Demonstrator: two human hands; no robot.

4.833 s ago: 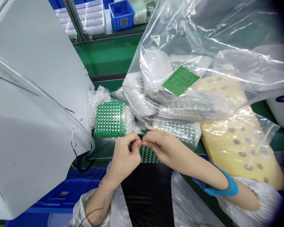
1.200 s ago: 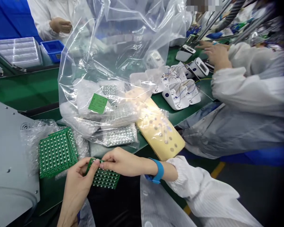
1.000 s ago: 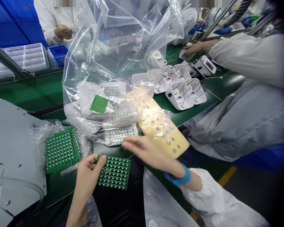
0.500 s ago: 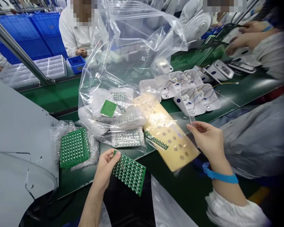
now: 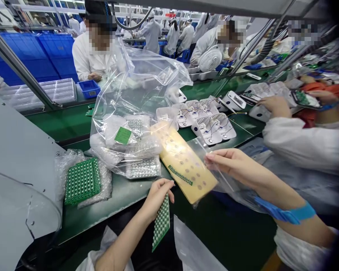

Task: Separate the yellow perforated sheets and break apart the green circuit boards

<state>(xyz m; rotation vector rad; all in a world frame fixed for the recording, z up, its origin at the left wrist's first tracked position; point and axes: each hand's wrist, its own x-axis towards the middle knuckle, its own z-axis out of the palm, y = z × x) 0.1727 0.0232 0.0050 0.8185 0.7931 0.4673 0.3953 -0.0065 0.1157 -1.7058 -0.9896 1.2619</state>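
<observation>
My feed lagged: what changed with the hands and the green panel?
Right hand let go of the green panel, swung right and now pinches a clear bag. A narrow green strip now lies over the yellow sheet. Left hand keeps the panel, turned edge-down. Panel stack unmoved.

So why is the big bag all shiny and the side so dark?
Head view: white glare streaks the clear bag; the right edge fades to black; the left hand and its board look sharp; the thin film in the right hand barely shows.
</observation>
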